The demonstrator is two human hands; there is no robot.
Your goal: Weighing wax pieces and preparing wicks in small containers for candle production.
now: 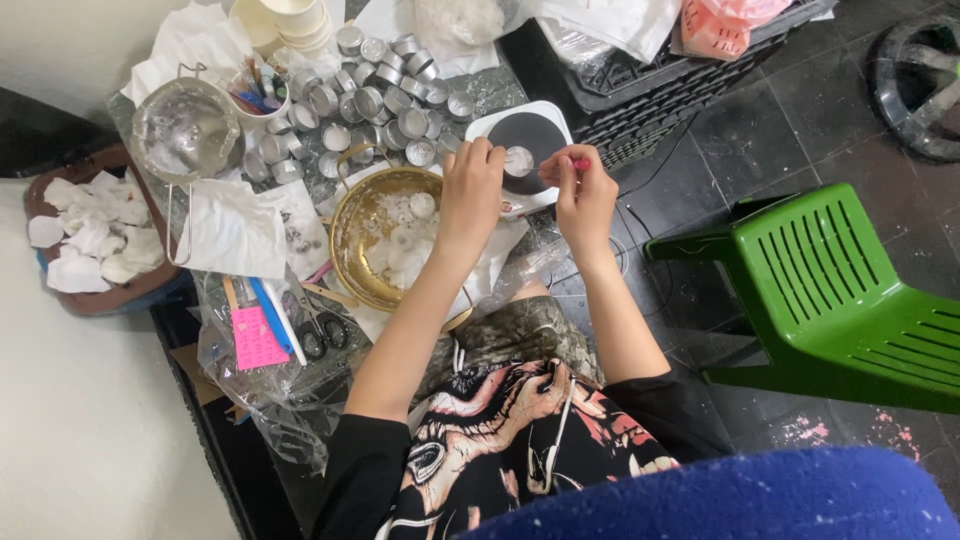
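My left hand (470,192) grips a small round metal cup (518,160) over a white kitchen scale with a dark round plate (527,128). My right hand (583,192) pinches a thin tool with a pink end (572,164), its tip at the cup. Just left of my left hand stands a brass bowl (352,232) with several white wax pieces (405,236) in it.
Many little metal cups (372,98) crowd the table's far side. A metal strainer (186,130), white paper (232,230), scissors (322,330), a pink note pad (258,338) and a basket of white chunks (92,240) lie left. A black crate (660,80) and green plastic chair (830,290) stand right.
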